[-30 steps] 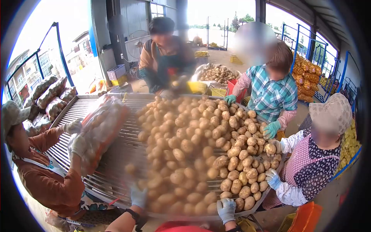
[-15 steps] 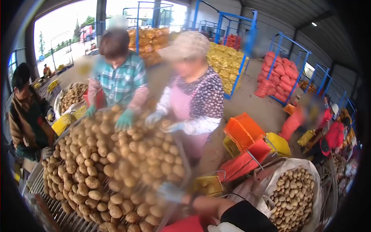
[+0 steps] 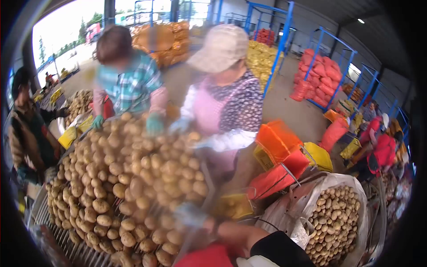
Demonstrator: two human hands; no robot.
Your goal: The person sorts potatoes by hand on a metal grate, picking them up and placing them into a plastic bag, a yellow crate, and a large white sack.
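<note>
Scanning for room, I find the table edge (image 3: 207,189) beside my right hand (image 3: 191,215), with orange crates (image 3: 276,143) crowding 2 o'clock. Potatoes (image 3: 133,178) lie from 9 to 12 o'clock, just beside my fingers. Blur hides whether the fingers are apart or together.

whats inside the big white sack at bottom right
Potatoes fill the white sack nearly to its rim. Only the top layer shows; anything deeper is covered.

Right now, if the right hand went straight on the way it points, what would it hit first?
Most likely the heap of potatoes right ahead of the right hand, though the blur makes depth unsure.
</note>
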